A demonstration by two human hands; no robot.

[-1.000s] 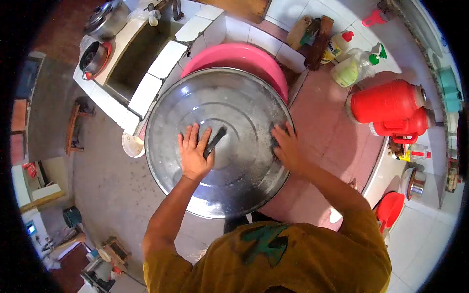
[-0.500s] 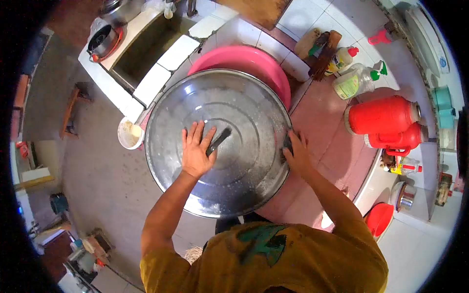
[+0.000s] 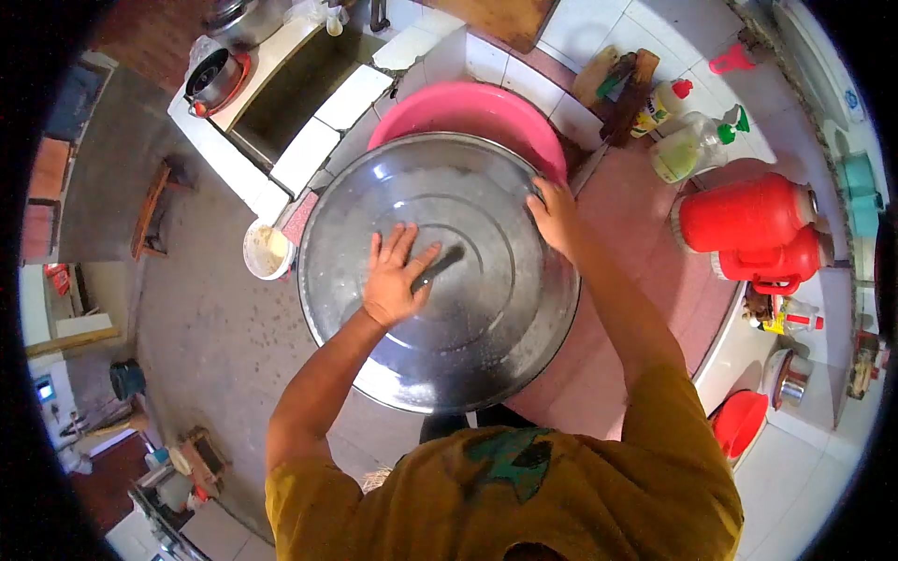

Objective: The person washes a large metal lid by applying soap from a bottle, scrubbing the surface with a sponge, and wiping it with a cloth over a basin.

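Observation:
A large round metal lid (image 3: 468,346) with raised rings lies in front of me, overlapping a pink basin (image 3: 421,112). Its dark handle (image 3: 447,262) sticks up near the middle. My left hand (image 3: 398,280) rests on the lid beside the handle, fingers spread, palm down. At the lid's upper right rim is my right hand (image 3: 557,220), its fingers curled over the edge; a small dark thing seems to be under them, too hidden to name.
A sink (image 3: 299,93) is at the upper left, with a dark pot (image 3: 213,78) beside it. Below it is a white bowl (image 3: 268,251). On the right are bottles (image 3: 687,148), a red thermos (image 3: 744,213) and a red basin (image 3: 739,423). A wooden bench (image 3: 152,210) stands on the floor.
My right hand has moved up along the lid's right side to its upper right rim. My left hand stays flat by the handle, now closer over its lower end.

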